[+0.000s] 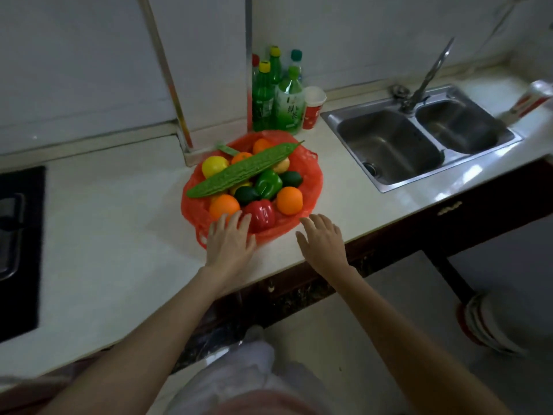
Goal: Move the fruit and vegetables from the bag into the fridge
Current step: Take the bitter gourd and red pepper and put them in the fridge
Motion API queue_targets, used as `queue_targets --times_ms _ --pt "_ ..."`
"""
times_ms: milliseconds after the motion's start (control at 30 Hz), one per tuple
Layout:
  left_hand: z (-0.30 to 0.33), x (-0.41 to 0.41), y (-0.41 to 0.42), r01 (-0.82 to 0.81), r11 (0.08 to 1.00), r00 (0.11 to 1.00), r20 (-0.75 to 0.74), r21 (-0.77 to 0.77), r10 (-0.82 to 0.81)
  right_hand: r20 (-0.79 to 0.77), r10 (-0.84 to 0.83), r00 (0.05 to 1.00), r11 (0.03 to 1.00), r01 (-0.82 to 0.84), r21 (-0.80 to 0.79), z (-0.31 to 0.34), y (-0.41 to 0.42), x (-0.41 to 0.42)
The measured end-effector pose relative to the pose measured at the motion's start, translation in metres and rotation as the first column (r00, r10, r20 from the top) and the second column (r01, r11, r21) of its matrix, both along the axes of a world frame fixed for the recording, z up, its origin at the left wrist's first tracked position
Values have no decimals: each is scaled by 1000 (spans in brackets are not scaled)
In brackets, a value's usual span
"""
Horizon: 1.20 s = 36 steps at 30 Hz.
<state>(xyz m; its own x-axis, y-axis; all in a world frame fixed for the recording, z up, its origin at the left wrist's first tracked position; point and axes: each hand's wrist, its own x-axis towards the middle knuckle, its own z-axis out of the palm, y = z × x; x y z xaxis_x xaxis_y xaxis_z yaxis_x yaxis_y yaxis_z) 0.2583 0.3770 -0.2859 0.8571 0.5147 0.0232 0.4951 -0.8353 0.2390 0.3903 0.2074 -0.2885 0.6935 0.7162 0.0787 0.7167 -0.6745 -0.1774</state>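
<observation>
A red plastic bag (311,187) lies open on the white counter (119,235), full of produce. A long bitter gourd (239,170) lies across the top. Under it are a lemon (214,165), a green pepper (268,182), a red pepper (261,215), two near oranges (224,206) (289,200) and dark avocados (247,195). My left hand (230,241) is flat with straight fingers at the bag's near edge, fingertips by the left orange and red pepper. My right hand (323,241) hovers open just right of the bag. No fridge is in view.
Several green bottles (263,97) and a red-and-white cup (312,107) stand behind the bag by the wall. A double steel sink (419,136) with a tap (431,73) lies to the right. A black hob (18,250) sits at the far left.
</observation>
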Motion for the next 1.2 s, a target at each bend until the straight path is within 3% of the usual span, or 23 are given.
queue_targets --times_ms 133,433,800,1200 --pt "0 20 13 -46 999 999 -19 11 46 51 69 996 995 -73 68 5 28 37" --pt "-13 50 18 -262 965 965 0 2 262 7 294 956 956 -294 21 -1 77 102" --pt "-22 86 -26 -527 850 850 -29 -4 526 40 586 810 806 -587 78 -10 120 158" --pt "-40 114 -55 -648 753 759 -19 -111 651 32 771 636 636 -766 -97 -12 178 189"
